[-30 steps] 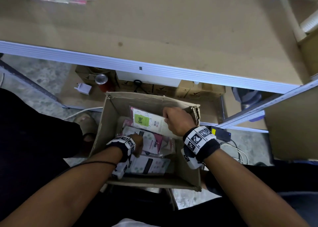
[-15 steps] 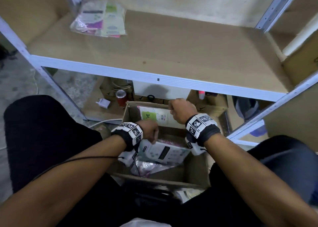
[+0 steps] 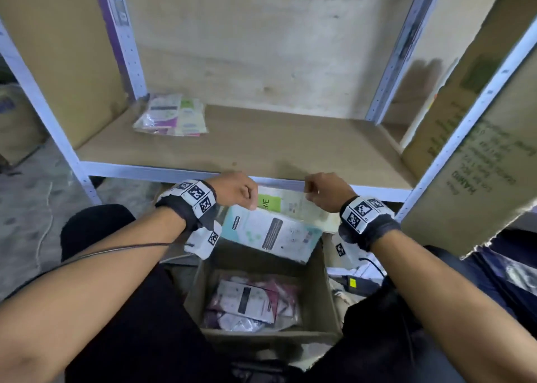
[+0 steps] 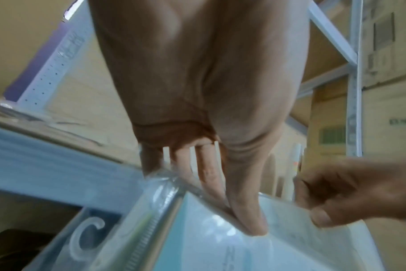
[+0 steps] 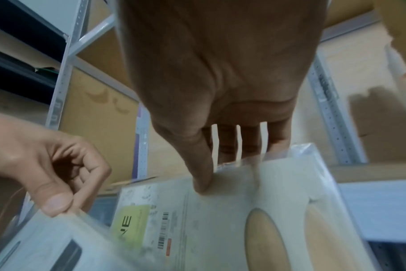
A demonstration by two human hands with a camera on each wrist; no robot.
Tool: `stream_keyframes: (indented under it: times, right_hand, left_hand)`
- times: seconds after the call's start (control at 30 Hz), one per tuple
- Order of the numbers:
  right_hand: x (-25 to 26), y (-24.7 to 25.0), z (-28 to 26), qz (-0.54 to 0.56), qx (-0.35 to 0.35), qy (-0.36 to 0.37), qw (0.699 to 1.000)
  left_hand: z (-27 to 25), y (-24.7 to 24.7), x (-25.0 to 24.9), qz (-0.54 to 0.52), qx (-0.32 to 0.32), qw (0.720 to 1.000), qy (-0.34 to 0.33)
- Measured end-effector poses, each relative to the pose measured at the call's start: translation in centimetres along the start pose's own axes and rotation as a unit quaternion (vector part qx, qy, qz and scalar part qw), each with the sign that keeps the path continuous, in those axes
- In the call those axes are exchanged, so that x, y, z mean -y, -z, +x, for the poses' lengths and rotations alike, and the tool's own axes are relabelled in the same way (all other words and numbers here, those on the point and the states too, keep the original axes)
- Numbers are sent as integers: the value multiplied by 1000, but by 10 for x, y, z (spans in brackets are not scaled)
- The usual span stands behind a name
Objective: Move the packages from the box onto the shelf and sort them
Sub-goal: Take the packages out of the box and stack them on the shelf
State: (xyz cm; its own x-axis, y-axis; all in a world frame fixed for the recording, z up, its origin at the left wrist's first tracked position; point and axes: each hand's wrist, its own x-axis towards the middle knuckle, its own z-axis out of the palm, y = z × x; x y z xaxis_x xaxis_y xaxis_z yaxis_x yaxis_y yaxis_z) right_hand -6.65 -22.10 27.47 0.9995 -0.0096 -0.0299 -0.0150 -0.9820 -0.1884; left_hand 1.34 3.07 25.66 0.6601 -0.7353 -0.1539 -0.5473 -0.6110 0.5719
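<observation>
Cardboard box nearest, pink-and-white packets left inside. Above it, lifted since a second ago, the left hand pinches a glossy pale-blue packet and the right hand pinches a cream packet, green label reading "ENE". Beyond, the chipboard shelf holds packets far left.

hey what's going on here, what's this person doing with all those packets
A person is unloading flat plastic-wrapped packages from a cardboard box onto a metal shelf. The left hand pinches the light blue package by its top edge; the right hand pinches the cream package with a green label. Both are raised above the box, near the shelf's front edge. A small pile of packages lies at the shelf's back left, and more packages remain in the box.
</observation>
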Motion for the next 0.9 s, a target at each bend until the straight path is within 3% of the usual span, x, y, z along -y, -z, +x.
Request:
stream_keyframes:
  times: [0.33,0.47,0.57,0.7,0.9]
  right_hand:
    - [-32,69,3,49,-70,-17,996]
    - [-42,79,16,162,-84,-45,982]
    - [-38,74,28,309,-84,-91,943]
    - [-19,60,47,496,-73,-120,857]
    - [21,39,89,577,-57,-116,806]
  left_hand:
    - [-24,99,-8,-70,-61,995,32]
    - [-27,116,10,-203,-133,968,55]
    - [-26,123,28,-309,-199,927,74]
    - [-18,124,50,-403,-263,865,142]
    - [-4,127,82,-438,-327,807,222]
